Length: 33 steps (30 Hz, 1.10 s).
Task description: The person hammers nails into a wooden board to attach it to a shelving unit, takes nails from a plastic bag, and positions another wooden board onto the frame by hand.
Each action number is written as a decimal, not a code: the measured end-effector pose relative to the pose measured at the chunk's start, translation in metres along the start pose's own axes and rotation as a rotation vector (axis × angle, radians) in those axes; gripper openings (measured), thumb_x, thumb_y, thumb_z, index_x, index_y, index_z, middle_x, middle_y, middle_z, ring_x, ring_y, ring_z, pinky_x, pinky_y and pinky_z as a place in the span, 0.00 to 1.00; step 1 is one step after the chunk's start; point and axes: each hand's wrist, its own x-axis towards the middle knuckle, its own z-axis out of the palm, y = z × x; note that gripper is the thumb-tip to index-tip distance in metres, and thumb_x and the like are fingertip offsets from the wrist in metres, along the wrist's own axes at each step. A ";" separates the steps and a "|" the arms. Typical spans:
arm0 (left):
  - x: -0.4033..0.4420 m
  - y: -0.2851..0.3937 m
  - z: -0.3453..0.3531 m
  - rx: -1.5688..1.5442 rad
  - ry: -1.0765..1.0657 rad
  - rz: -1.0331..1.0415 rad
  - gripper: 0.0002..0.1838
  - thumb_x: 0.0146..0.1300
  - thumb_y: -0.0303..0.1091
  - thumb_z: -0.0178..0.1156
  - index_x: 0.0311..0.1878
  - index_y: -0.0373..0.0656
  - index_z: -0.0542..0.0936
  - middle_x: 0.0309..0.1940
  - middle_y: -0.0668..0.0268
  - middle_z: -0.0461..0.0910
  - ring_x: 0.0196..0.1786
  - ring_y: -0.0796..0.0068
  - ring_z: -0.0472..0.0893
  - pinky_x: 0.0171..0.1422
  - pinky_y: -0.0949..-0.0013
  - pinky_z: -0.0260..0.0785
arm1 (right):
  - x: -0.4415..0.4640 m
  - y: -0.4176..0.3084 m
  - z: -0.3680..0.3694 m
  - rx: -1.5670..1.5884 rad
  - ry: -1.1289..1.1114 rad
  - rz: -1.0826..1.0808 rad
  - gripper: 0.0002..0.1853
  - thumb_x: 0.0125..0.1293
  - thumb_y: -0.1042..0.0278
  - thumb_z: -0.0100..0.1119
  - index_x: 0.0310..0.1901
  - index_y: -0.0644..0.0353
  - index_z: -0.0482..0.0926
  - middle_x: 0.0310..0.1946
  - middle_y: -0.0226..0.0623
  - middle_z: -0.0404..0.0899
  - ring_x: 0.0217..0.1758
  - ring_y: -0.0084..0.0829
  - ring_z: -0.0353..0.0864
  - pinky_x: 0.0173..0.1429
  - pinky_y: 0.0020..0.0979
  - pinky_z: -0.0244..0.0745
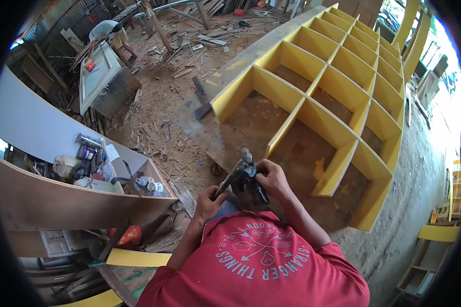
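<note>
In front of my red shirt, both hands hold a dark, grimy tool with a greyish, crusted top. Its exact kind cannot be made out. My left hand is closed around the lower end of its long slanted bar. On the other side, my right hand pinches the upper part of the black body, thumb and fingers bent. Just beyond lies a large yellow-edged wooden shelf frame with many square compartments, resting on a stained board. Neither hand touches the frame.
To the left, a wooden cabinet box holds bottles and cans. A dark tool lies by the frame's corner. Wood scraps and sawdust cover the ground. Far left, another person bends over a white panel.
</note>
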 end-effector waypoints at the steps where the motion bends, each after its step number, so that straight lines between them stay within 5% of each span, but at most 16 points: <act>1: 0.008 0.002 -0.007 0.010 0.030 -0.016 0.14 0.72 0.41 0.73 0.43 0.38 0.86 0.28 0.76 0.81 0.31 0.88 0.75 0.35 0.75 0.65 | 0.017 -0.005 0.010 0.005 -0.022 0.003 0.16 0.59 0.72 0.62 0.49 0.66 0.85 0.39 0.46 0.89 0.46 0.36 0.89 0.56 0.36 0.82; 8: 0.114 -0.035 -0.074 -0.272 0.179 0.081 0.14 0.75 0.42 0.71 0.44 0.39 0.84 0.27 0.76 0.79 0.30 0.89 0.73 0.33 0.77 0.63 | 0.148 -0.044 0.089 -0.009 -0.084 -0.059 0.16 0.59 0.73 0.63 0.49 0.65 0.85 0.41 0.48 0.89 0.47 0.39 0.90 0.57 0.37 0.82; 10: 0.153 -0.027 -0.096 -0.348 0.230 0.143 0.14 0.75 0.43 0.70 0.39 0.43 0.82 0.23 0.78 0.74 0.25 0.89 0.70 0.28 0.77 0.59 | 0.190 -0.059 0.108 0.011 -0.033 -0.078 0.15 0.60 0.74 0.62 0.48 0.66 0.85 0.39 0.44 0.89 0.46 0.32 0.88 0.56 0.34 0.81; 12: 0.190 -0.019 -0.131 -0.335 0.231 0.097 0.14 0.75 0.42 0.70 0.42 0.41 0.84 0.26 0.78 0.76 0.28 0.88 0.71 0.33 0.77 0.61 | 0.232 -0.080 0.118 0.037 0.035 -0.111 0.14 0.61 0.76 0.62 0.48 0.66 0.85 0.39 0.40 0.88 0.45 0.27 0.86 0.54 0.32 0.81; 13: 0.209 -0.017 -0.149 -0.326 0.230 0.074 0.14 0.76 0.42 0.69 0.44 0.39 0.84 0.27 0.77 0.77 0.30 0.88 0.72 0.35 0.77 0.63 | 0.253 -0.092 0.121 0.028 0.089 -0.143 0.15 0.62 0.74 0.62 0.50 0.67 0.85 0.39 0.47 0.89 0.46 0.35 0.90 0.57 0.35 0.82; 17: 0.285 -0.011 -0.208 -0.272 0.200 0.082 0.12 0.76 0.40 0.69 0.43 0.40 0.84 0.27 0.77 0.76 0.30 0.88 0.72 0.36 0.75 0.64 | 0.331 -0.121 0.117 0.087 0.291 -0.120 0.15 0.63 0.74 0.61 0.50 0.68 0.85 0.42 0.46 0.90 0.49 0.34 0.89 0.59 0.34 0.81; 18: 0.313 -0.024 -0.215 -0.207 0.236 0.225 0.13 0.76 0.43 0.68 0.38 0.47 0.80 0.23 0.79 0.72 0.22 0.89 0.68 0.25 0.76 0.58 | 0.347 -0.120 0.112 0.047 0.328 -0.100 0.15 0.64 0.74 0.60 0.51 0.68 0.84 0.42 0.45 0.90 0.49 0.34 0.89 0.60 0.34 0.81; 22: 0.373 0.004 -0.246 -0.116 0.114 0.202 0.15 0.76 0.45 0.68 0.36 0.46 0.80 0.23 0.79 0.73 0.24 0.89 0.70 0.28 0.75 0.60 | 0.388 -0.113 0.106 0.075 0.420 -0.068 0.16 0.68 0.75 0.61 0.57 0.67 0.83 0.47 0.47 0.90 0.53 0.37 0.89 0.61 0.36 0.81; 25: 0.416 0.007 -0.249 -0.032 0.009 0.158 0.19 0.73 0.47 0.70 0.42 0.37 0.84 0.26 0.72 0.79 0.30 0.81 0.75 0.36 0.69 0.67 | 0.395 -0.109 0.109 -0.046 0.494 -0.038 0.17 0.71 0.73 0.64 0.59 0.66 0.82 0.50 0.47 0.89 0.54 0.38 0.90 0.62 0.38 0.82; 31: 0.481 0.009 -0.198 0.221 0.025 0.224 0.21 0.73 0.50 0.67 0.43 0.36 0.83 0.28 0.61 0.83 0.31 0.68 0.81 0.39 0.59 0.73 | 0.332 -0.069 0.121 -0.125 0.447 0.078 0.17 0.72 0.67 0.68 0.59 0.64 0.83 0.50 0.45 0.89 0.55 0.36 0.89 0.62 0.37 0.82; 33: 0.498 0.002 -0.174 0.281 0.007 0.188 0.21 0.73 0.48 0.66 0.50 0.36 0.83 0.34 0.52 0.86 0.38 0.53 0.86 0.46 0.52 0.75 | 0.296 -0.062 0.122 -0.123 0.415 0.158 0.18 0.72 0.66 0.69 0.59 0.64 0.83 0.49 0.44 0.89 0.53 0.34 0.89 0.61 0.36 0.82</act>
